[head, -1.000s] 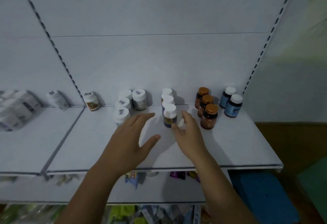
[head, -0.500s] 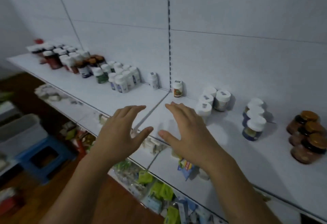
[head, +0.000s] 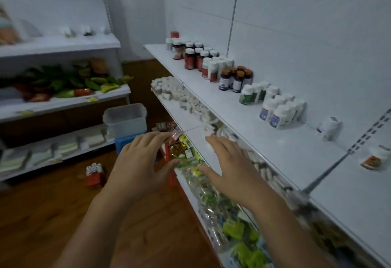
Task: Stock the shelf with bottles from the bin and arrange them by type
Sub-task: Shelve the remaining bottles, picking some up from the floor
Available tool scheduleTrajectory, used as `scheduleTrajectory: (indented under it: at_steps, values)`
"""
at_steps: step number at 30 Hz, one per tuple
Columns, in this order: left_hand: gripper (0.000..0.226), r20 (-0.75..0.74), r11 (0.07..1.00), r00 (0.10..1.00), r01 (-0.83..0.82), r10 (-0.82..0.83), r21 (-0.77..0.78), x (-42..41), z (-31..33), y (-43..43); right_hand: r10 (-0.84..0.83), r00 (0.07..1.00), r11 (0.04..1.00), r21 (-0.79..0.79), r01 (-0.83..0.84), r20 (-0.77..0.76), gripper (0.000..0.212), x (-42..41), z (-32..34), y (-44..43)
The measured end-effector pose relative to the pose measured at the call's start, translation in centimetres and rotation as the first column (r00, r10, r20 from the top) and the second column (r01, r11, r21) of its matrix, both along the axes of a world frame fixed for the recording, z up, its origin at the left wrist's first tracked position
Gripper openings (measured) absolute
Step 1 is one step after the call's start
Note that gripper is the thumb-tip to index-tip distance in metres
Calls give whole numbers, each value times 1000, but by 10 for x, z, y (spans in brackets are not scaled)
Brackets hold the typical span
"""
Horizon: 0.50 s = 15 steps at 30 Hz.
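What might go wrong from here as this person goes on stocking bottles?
The left hand and right hand hold nothing, so nothing can drop yet. A red box sits on the floor short of the bin; a foot might catch it. The white bottles on the shelf stand packed close together, so a nudge while adding more could topple several.
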<state>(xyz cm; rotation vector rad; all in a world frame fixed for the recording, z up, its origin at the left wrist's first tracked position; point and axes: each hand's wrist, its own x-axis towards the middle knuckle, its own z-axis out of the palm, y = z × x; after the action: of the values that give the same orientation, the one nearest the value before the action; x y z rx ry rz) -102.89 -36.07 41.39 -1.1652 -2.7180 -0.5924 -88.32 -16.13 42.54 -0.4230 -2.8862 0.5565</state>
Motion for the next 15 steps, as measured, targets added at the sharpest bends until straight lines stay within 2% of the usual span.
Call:
scheduleTrajectory:
  at_steps: [4, 15]
  values:
    - [83, 13, 994, 994, -106, 106, -14, -63, -3, -53, 73, 997, 997, -11, -72, 17, 73, -87, -1, -42]
    - [80, 67, 941, 939, -338, 338, -24, -206, -31, -139, 286, 956, 957, -66, -281, 68, 72, -283, -33, -107]
